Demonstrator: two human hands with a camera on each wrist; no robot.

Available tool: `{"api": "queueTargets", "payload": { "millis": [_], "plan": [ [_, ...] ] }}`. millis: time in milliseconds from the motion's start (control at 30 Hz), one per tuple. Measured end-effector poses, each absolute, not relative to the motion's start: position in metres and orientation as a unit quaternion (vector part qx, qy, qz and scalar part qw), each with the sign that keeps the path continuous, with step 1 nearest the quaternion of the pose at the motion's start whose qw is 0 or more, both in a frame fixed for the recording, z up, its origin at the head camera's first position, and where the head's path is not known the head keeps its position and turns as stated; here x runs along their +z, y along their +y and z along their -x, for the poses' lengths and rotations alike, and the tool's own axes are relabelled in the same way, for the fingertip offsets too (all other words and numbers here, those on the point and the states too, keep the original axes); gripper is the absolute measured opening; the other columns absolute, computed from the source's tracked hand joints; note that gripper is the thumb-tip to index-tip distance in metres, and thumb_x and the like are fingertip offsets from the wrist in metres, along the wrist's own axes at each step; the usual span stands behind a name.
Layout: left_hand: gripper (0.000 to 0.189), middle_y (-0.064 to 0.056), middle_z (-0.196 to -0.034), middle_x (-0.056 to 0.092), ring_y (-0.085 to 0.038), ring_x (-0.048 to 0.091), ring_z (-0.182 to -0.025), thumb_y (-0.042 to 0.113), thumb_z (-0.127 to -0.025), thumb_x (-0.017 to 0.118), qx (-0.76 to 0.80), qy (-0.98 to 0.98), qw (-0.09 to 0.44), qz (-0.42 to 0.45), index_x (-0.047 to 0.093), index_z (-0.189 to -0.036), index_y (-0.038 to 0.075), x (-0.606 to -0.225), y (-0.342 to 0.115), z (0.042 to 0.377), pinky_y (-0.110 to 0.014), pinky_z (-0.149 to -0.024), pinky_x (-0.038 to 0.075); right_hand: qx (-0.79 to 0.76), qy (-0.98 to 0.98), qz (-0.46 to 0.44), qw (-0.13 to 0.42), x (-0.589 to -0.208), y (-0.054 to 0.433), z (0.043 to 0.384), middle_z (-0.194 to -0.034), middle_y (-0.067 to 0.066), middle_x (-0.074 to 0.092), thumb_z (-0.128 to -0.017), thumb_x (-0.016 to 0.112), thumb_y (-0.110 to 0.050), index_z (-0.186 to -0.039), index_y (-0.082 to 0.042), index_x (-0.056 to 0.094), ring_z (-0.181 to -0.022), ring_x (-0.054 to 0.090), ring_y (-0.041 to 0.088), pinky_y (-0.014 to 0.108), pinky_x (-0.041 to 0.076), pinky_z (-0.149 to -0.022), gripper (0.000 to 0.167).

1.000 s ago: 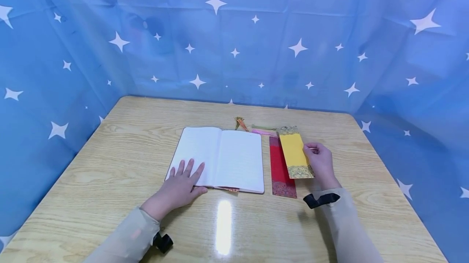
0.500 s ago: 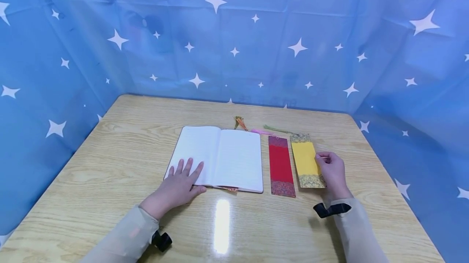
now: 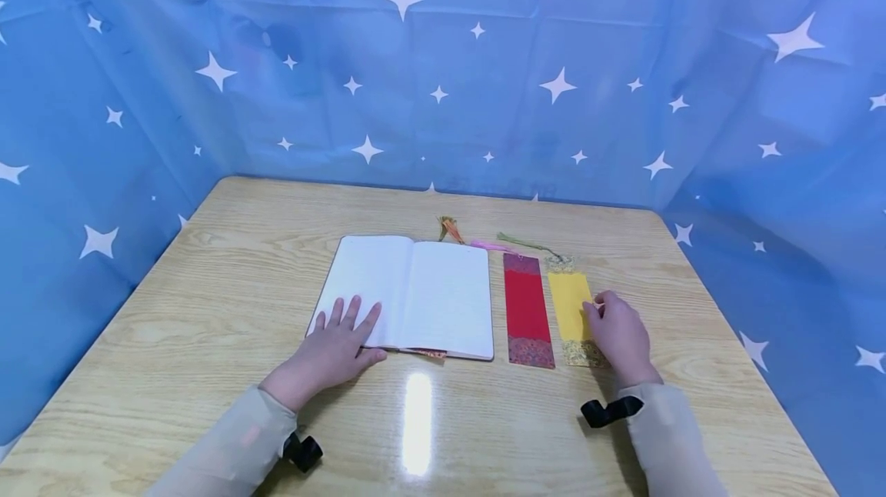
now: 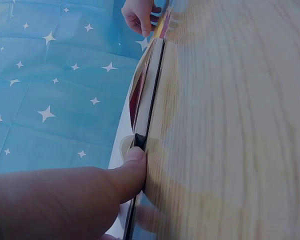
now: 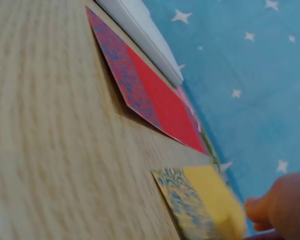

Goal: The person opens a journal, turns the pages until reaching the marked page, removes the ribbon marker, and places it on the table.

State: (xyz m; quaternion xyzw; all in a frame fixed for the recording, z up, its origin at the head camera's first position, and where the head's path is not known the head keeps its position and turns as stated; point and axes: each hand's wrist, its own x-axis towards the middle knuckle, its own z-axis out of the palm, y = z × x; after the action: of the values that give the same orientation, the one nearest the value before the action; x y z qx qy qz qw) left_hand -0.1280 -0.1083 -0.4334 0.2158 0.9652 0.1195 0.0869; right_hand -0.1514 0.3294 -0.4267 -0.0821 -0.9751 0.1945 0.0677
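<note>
An open notebook (image 3: 446, 301) with blank-looking pages lies on the table. My left hand (image 3: 332, 351) rests on its left page, fingers spread, thumb at the near edge. A bookmark (image 3: 431, 353) with an orange patterned end pokes out from under the right page. To the right of the notebook lies a red bookmark (image 3: 529, 308) with patterned ends. Beside that is a yellow bookmark (image 3: 571, 308), whose right edge my right hand (image 3: 621, 335) pinches between thumb and fingers. In the right wrist view the thumb (image 5: 257, 207) meets the edge of the yellow bookmark.
Orange and green tassels (image 3: 450, 228) stick out beyond the notebook's far edge. A pink tassel (image 3: 493, 245) and a green tassel (image 3: 526, 243) trail on the wooden table (image 3: 208, 281). A blue star-patterned curtain (image 3: 311, 35) hangs behind the table.
My right hand has moved the yellow bookmark right and toward me, off the red one, and lowered it to the table beside it. The left hand stays on the notebook.
</note>
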Motion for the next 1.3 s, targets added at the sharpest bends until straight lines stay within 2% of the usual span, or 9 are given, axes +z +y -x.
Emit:
{"api": "queueTargets", "payload": {
  "millis": [133,300,533,767,867,1033,1300],
  "plan": [
    [0.073,-0.026,-0.149,0.015,-0.049,0.010,-0.134,0.053,-0.093,0.044,0.121,0.965,0.087,-0.217,0.023,-0.149,0.013,-0.435,-0.109,0.128,-0.065,-0.102,0.015,0.153,-0.984,0.068,0.067,-0.424,0.325,0.151,-0.083,0.016,0.060,-0.094,0.052,-0.024,-0.108,0.007,0.055,-0.067,0.056,0.026,0.041,0.045,-0.053,0.034],
    [0.072,-0.027,-0.149,0.015,-0.049,0.010,-0.134,0.052,-0.092,0.046,0.126,0.964,0.088,-0.216,0.023,-0.148,0.012,-0.435,-0.109,0.129,-0.065,-0.102,0.015,0.140,-0.985,0.030,0.095,-0.421,0.315,0.151,-0.084,0.016,0.060,-0.093,0.055,-0.024,-0.107,0.006,0.058,-0.071,0.057,0.027,0.043,0.047,-0.055,0.033],
    [0.073,-0.028,-0.148,0.016,-0.050,0.011,-0.133,0.052,-0.092,0.046,0.125,0.964,0.090,-0.217,0.024,-0.148,0.012,-0.433,-0.108,0.128,-0.065,-0.101,0.016,0.163,-0.980,-0.035,0.111,-0.416,0.291,0.149,-0.101,0.022,0.062,-0.090,0.061,-0.021,-0.114,0.005,0.058,-0.092,0.057,0.037,0.050,0.049,-0.068,0.036],
    [0.073,-0.028,-0.149,0.016,-0.050,0.010,-0.133,0.052,-0.092,0.046,0.127,0.964,0.091,-0.216,0.024,-0.148,0.012,-0.434,-0.108,0.129,-0.066,-0.101,0.015,0.197,-0.974,-0.080,0.083,-0.416,0.263,0.149,-0.120,0.020,0.057,-0.087,0.066,-0.028,-0.126,-0.003,0.054,-0.110,0.051,0.036,0.053,0.043,-0.088,0.048],
    [0.073,-0.028,-0.149,0.015,-0.050,0.010,-0.133,0.051,-0.092,0.047,0.127,0.964,0.092,-0.216,0.024,-0.148,0.011,-0.433,-0.108,0.129,-0.066,-0.101,0.015,0.192,-0.969,-0.131,0.085,-0.417,0.251,0.150,-0.123,0.017,0.056,-0.084,0.069,-0.030,-0.127,-0.005,0.055,-0.113,0.050,0.034,0.052,0.042,-0.092,0.052],
    [0.073,-0.028,-0.149,0.015,-0.050,0.010,-0.133,0.052,-0.092,0.047,0.128,0.964,0.091,-0.217,0.023,-0.149,0.012,-0.432,-0.109,0.130,-0.065,-0.101,0.015,0.193,-0.958,-0.207,0.057,-0.420,0.237,0.150,-0.130,0.011,0.052,-0.080,0.072,-0.038,-0.133,-0.009,0.050,-0.120,0.045,0.030,0.053,0.037,-0.097,0.064],
    [0.074,-0.029,-0.148,0.016,-0.051,0.011,-0.132,0.050,-0.091,0.050,0.148,0.960,0.097,-0.215,0.025,-0.148,0.011,-0.431,-0.107,0.130,-0.067,-0.100,0.017,0.204,-0.946,-0.253,-0.009,-0.424,0.226,0.152,-0.143,0.005,0.040,-0.075,0.067,-0.059,-0.141,-0.017,0.042,-0.132,0.031,0.027,0.054,0.029,-0.102,0.082]
  ]
}}
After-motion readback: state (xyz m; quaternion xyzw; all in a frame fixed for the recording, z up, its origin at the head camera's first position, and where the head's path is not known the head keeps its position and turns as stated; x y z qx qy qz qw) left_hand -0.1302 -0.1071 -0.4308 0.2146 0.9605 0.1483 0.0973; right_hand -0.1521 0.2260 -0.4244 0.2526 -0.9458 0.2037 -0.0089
